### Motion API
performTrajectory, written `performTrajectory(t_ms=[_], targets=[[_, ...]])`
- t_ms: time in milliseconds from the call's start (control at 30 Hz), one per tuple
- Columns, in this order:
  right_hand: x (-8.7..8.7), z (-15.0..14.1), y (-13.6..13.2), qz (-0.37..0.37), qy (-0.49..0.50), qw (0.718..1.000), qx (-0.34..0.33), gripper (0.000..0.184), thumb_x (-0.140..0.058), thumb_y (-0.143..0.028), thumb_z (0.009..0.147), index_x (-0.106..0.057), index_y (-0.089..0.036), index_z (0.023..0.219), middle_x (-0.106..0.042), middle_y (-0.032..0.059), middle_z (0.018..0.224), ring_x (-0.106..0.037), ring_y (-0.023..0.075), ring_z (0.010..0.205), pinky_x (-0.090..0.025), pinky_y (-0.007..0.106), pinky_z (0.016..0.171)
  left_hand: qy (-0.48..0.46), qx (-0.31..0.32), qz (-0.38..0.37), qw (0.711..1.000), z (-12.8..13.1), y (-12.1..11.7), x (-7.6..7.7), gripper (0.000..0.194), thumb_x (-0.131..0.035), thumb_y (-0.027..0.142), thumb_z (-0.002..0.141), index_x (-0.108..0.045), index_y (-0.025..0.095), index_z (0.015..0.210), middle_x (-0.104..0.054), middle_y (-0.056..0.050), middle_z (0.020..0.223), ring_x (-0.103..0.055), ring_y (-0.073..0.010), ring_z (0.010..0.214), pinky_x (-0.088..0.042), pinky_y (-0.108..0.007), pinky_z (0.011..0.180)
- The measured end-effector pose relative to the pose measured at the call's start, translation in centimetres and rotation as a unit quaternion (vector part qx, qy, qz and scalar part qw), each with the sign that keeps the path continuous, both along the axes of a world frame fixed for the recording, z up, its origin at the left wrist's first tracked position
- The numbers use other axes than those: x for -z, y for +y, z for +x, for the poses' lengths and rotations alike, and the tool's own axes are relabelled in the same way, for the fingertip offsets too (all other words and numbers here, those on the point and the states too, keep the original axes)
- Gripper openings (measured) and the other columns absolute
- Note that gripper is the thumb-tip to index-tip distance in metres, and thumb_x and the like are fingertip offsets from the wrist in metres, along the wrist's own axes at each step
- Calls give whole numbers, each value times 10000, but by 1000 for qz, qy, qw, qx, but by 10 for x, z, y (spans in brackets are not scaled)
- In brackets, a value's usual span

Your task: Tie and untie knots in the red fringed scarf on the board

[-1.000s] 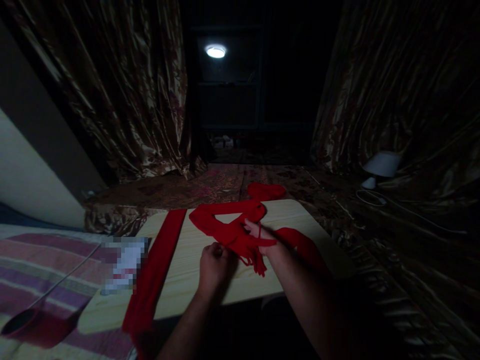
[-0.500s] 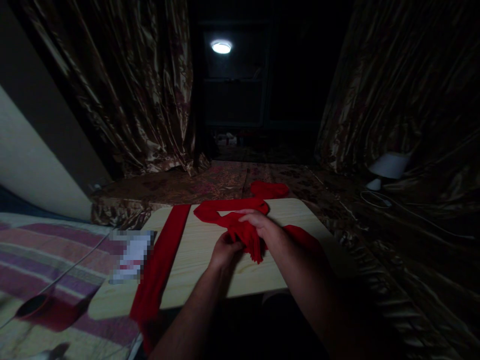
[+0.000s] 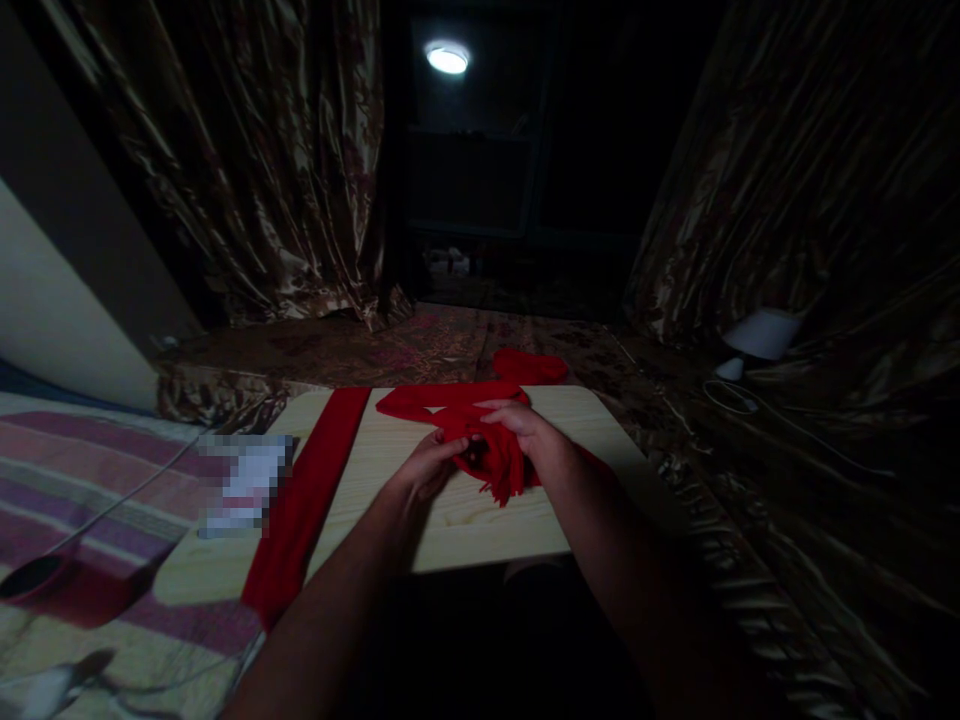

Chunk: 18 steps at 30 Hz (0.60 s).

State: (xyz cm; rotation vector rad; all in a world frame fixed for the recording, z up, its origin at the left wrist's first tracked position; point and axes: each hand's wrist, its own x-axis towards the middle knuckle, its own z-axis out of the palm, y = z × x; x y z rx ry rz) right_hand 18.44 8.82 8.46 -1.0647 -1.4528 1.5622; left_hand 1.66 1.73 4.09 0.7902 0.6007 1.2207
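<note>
A red scarf (image 3: 501,462) with a fringed end lies bunched on the pale wooden table (image 3: 442,535). From the left, my left hand (image 3: 433,460) grips the scarf's edge near the fringe, with thumb and fingers closed on it. Beside a dark fold in the cloth, its fingertips are partly hidden. My right hand (image 3: 517,418) holds the scarf from above and to the right, its fingers bent over the cloth. Behind the hands a red folded band of cloth runs along the table's far edge. Another long red strip (image 3: 311,485) crosses the table's left side and hangs over the near edge.
A blurred white paper or packet (image 3: 244,485) lies at the table's left edge. Left of it are a striped bedspread (image 3: 82,490) and a red container (image 3: 82,595). A small white lamp (image 3: 763,335) stands far right, before patterned curtains (image 3: 292,180).
My left hand has moved up the scarf's edge and spread the fringed end, showing a dark hollow in the cloth. The right hand stays on the scarf. The view has tilted slightly down.
</note>
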Motion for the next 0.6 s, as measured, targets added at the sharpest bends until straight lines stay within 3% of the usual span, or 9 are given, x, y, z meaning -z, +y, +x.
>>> performTrajectory(t_ms=[100,167,267,433,500,600], targets=[[-3,2,-1,-104,12,994,-7,463,-589,10,737,-658,-107,1180,-772,98,901,-713,167,636,-616,334,710,29,21,-34,999,-20,5,0,328,-804,262,738,-755,74,1002,-762,-179,1020,-728,-264,936,-557,-351,881],[-4,6,-1,-149,19,989,-8,500,-581,20,736,-658,-115,1211,-776,98,923,-710,159,625,-615,314,708,87,32,-61,994,-36,10,-2,326,-816,277,718,-761,69,964,-768,-177,986,-733,-259,882,-562,-349,867],[-1,13,-2,-162,13,987,-2,485,-599,-11,758,-673,-139,1220,-777,93,968,-719,167,645,-619,310,705,222,78,-50,971,-62,15,-9,318,-849,303,679,-775,80,893,-776,-160,924,-724,-246,810,-564,-329,807],[6,26,-4,-159,6,987,-8,528,-624,35,702,-677,-146,1195,-759,91,1074,-724,154,681,-622,287,711,385,143,-39,911,-97,13,-24,355,-894,381,604,-784,129,829,-764,-145,1065,-719,-268,874,-563,-313,764],[11,30,-6,-158,3,987,-22,547,-641,24,699,-667,-162,1212,-753,85,1092,-729,155,693,-624,294,719,390,157,-53,906,-107,6,-30,358,-903,346,596,-776,138,859,-769,-133,1022,-721,-250,845,-563,-298,741],[22,36,-8,-157,-11,987,-38,578,-669,-11,723,-637,-196,1269,-750,75,1073,-728,154,679,-624,297,679,321,192,-55,926,-119,-9,-38,493,-898,238,599,-737,169,1060,-753,-120,1072,-723,-238,906,-565,-296,784]])
